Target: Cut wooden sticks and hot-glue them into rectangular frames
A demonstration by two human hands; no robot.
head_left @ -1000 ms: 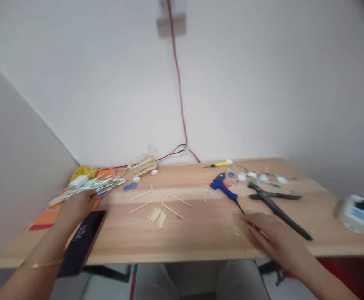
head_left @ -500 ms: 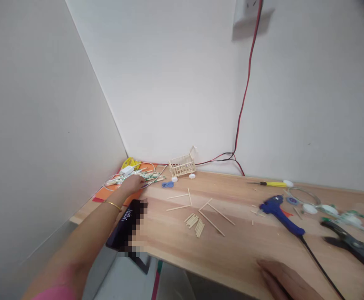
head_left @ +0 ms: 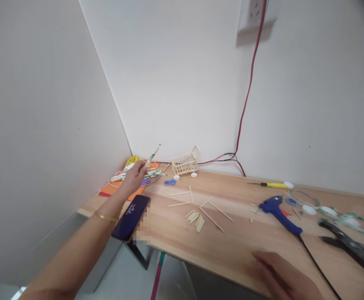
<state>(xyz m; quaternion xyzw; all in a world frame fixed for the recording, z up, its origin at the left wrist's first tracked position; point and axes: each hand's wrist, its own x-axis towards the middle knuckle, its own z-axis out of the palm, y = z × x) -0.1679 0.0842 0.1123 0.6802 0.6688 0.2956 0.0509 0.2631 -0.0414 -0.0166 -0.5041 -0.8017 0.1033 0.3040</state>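
My left hand [head_left: 134,177] is closed on a wrapped wooden stick [head_left: 152,157] in a clear sleeve with green print, tilted up to the right. Below it lies a pile of similar wrapped sticks [head_left: 117,176] on orange sheets [head_left: 134,193]. At the lower right, my right hand [head_left: 283,273] hovers by the table's front edge, blurred, its fingers stretched out and nothing visible in them. Between the hands are short cut sticks [head_left: 193,216] and two three-sided stick frames, a left one [head_left: 191,195] and a right one [head_left: 211,214]. Behind them stands a small stick cart [head_left: 184,165] with white cap wheels.
A phone [head_left: 131,218] lies near the table's left front edge. Blue caps [head_left: 169,182] sit beside the cart. To the right are a yellow-handled screwdriver [head_left: 274,185], a blue glue gun [head_left: 280,214] with its cord, black cutters [head_left: 350,246] and a wire coil [head_left: 305,193]. Red-black wire [head_left: 247,91] runs down the wall.
My left hand has lifted from the pile with a wrapped wooden stick, now raised above it. My right hand has shifted slightly near the front edge. The camera view has moved a little.
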